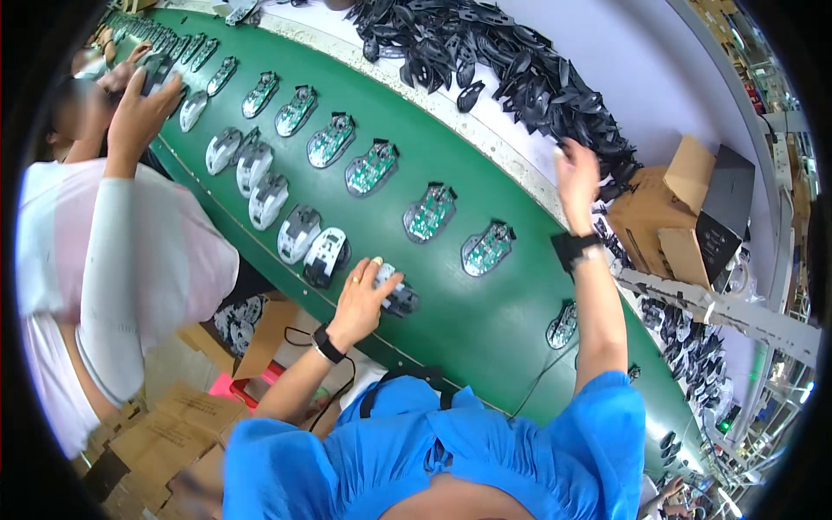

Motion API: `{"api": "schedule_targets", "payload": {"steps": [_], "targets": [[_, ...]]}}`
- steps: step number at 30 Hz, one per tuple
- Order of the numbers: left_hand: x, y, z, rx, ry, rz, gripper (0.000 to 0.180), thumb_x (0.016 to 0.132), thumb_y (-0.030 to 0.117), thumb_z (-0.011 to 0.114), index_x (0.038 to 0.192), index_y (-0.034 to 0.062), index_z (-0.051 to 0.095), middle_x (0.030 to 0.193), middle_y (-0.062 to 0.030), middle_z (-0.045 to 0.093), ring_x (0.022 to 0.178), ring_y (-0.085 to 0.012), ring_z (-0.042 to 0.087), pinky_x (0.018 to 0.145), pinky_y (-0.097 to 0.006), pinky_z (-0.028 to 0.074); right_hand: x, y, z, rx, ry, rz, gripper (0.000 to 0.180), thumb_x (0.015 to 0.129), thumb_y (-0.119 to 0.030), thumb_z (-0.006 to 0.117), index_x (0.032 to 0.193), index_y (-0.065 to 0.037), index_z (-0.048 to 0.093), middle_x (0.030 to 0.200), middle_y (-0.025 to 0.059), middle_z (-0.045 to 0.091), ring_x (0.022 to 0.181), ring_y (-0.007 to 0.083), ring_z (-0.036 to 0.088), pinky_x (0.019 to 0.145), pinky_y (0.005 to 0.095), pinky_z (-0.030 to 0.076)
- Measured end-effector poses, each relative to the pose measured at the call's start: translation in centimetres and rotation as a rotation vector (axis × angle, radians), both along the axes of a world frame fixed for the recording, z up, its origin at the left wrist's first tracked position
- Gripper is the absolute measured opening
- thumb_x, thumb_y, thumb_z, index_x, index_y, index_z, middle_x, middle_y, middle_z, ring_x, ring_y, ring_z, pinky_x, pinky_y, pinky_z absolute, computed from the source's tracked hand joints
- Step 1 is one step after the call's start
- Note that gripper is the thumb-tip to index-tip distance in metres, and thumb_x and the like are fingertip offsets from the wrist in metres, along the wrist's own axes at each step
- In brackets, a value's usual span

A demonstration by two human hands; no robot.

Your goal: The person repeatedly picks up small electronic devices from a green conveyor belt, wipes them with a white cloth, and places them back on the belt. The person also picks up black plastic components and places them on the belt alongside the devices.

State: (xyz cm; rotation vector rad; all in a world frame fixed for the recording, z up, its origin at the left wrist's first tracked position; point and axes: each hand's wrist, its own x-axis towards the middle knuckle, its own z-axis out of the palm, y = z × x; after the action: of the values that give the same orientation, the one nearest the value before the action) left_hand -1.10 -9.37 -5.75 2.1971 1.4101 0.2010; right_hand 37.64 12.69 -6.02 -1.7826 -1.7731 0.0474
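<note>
Now the left hand [357, 305], spread, touches one mouse shell [402, 300]; the right hand [578, 180], grip unclear, adjoins one black-parts heap [555, 91].

The left hand [362, 301] is held over the near side of the counter [511, 321], thumb [393, 283] and fingers [355, 276] apart; the right arm [600, 316] is extended across it, the right hand [577, 179] positioned beyond its far edge.

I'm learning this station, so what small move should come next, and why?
Probably the right hand should take one part from the heap of black parts: it is at the heap's edge, while the left hand touches a mouse piece on the green belt. Whether the right fingers already hold one is unclear.
</note>
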Motion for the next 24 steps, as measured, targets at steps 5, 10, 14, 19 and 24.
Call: {"api": "schedule_targets", "payload": {"steps": [5,10,14,19,24], "targets": [[0.2,1.0,1.7,-0.002,-0.009,-0.010,0.070,0.066,-0.011,0.053,0.129,0.0177,0.053,0.136,-0.0247,0.038,0.123,-0.0443,0.041,0.100,-0.049,0.039,-12.5,9.5,-3.2,-0.385,0.276,-0.068,0.044,0.072,-0.030,0.070,0.099,0.004,0.065,0.097,0.0237,0.066,0.094,0.0347,0.064,0.079,0.0435,0.051],[0.0,0.2,2.2,-0.057,-0.046,0.054,0.076,0.067,-0.010,0.056,0.137,0.0171,0.045,0.139,-0.0273,0.035,0.127,-0.0444,0.037,0.104,-0.049,0.034,-15.6,12.2,-5.3,-0.406,0.351,-0.184,0.040,0.069,-0.029,0.074,0.096,0.000,0.066,0.088,0.0179,0.068,0.088,0.0330,0.065,0.076,0.0423,0.051],[0.3,0.8,2.4,-0.008,-0.137,0.034,0.077,0.064,-0.011,0.055,0.136,0.0123,0.045,0.136,-0.0291,0.036,0.124,-0.0459,0.038,0.104,-0.049,0.034,-12.8,6.7,-2.9,-0.248,0.512,-0.039,0.023,0.072,-0.020,0.072,0.086,-0.002,0.068,0.075,0.0131,0.064,0.070,0.0273,0.062,0.064,0.0376,0.048],[0.8,-1.3,1.9,-0.007,-0.207,0.269,0.078,0.062,-0.009,0.058,0.136,0.0097,0.045,0.141,-0.0287,0.030,0.128,-0.0470,0.032,0.107,-0.049,0.029,-10.1,-12.4,2.6,-0.065,0.152,0.264,0.016,0.075,-0.005,0.069,0.090,-0.007,0.066,0.082,0.0063,0.058,0.073,0.0255,0.059,0.060,0.0365,0.048],[3.7,-3.0,0.5,0.008,-0.169,0.124,0.066,0.065,0.005,0.068,0.128,0.0130,0.052,0.144,-0.0276,0.025,0.132,-0.0488,0.025,0.108,-0.054,0.024,-7.5,-29.9,-0.6,-0.317,-0.110,0.254,0.028,0.069,0.001,0.061,0.095,-0.008,0.065,0.094,0.0046,0.059,0.087,0.0248,0.059,0.064,0.0344,0.052]]}}
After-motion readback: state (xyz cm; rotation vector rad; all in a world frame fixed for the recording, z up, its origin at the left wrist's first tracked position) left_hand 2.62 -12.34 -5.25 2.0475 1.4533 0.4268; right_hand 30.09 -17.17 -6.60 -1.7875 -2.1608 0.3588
